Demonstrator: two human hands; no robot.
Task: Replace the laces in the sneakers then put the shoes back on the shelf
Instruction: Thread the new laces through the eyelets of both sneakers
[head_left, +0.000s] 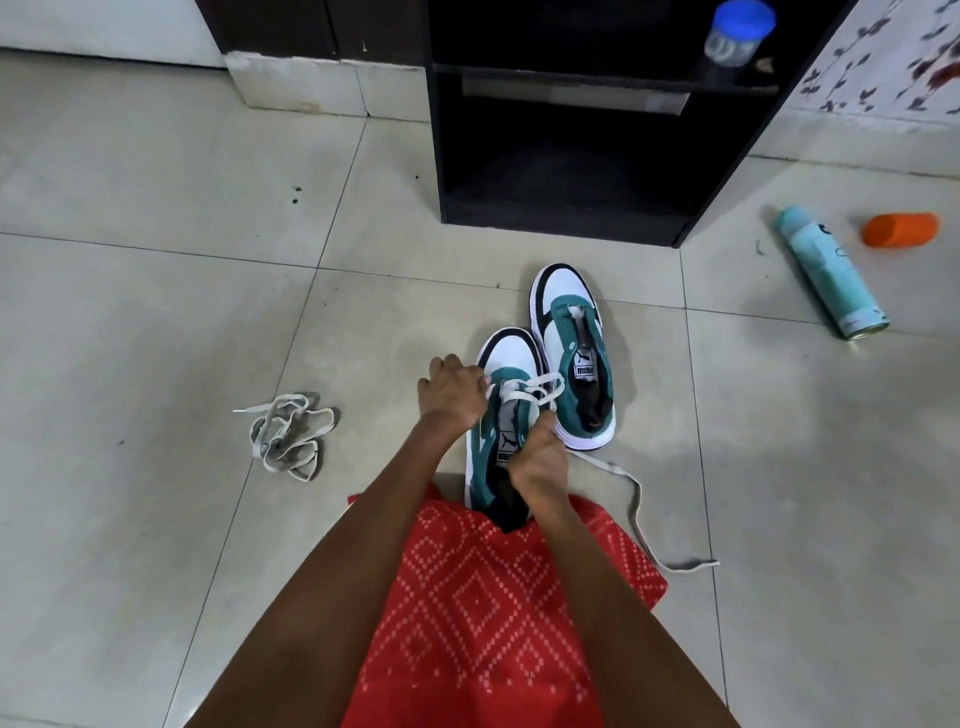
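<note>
Two green, white and black sneakers stand side by side on the tiled floor. The near sneaker (511, 364) has a pale lace (530, 389) crossing its lower eyelets. My left hand (449, 392) pinches that lace at the shoe's left side. My right hand (537, 460) grips the shoe's tongue and the lace there; the lace's loose end (636, 509) trails right across the floor. The far sneaker (571, 338) has no lace in it. A second lace (288, 434) lies bunched on the floor to the left.
A black open shelf unit (571, 182) stands just beyond the shoes, with a blue-lidded jar (737, 34) on its upper shelf. A teal spray can (828, 273) and an orange cup (901, 229) lie on the floor at right. Red patterned cloth (483, 613) covers my lap.
</note>
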